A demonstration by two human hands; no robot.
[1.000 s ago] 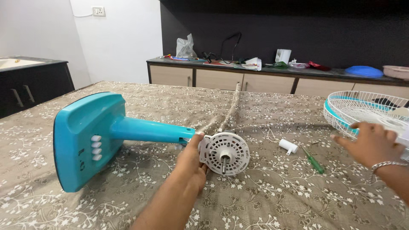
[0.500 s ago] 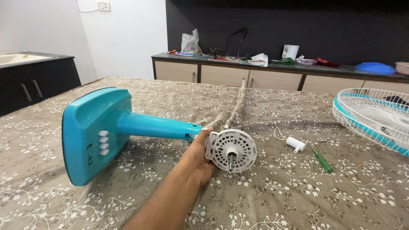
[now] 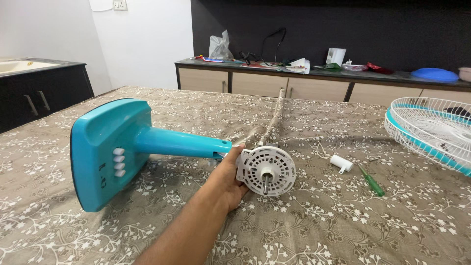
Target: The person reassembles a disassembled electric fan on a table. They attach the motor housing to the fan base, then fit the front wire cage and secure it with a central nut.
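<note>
Right against hand: motor housing.

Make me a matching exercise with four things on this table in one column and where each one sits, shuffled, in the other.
Things:
1. teal fan base
2. white motor housing
3. green screwdriver
4. fan guard

Places:
A. at the right edge of the table
B. lying on its side at the left, buttons facing the camera
C. flat on the cloth, just right of a small white cap
D. at the end of the teal stem, with the left hand against it

Pairs: 1-B, 2-D, 3-C, 4-A
</note>
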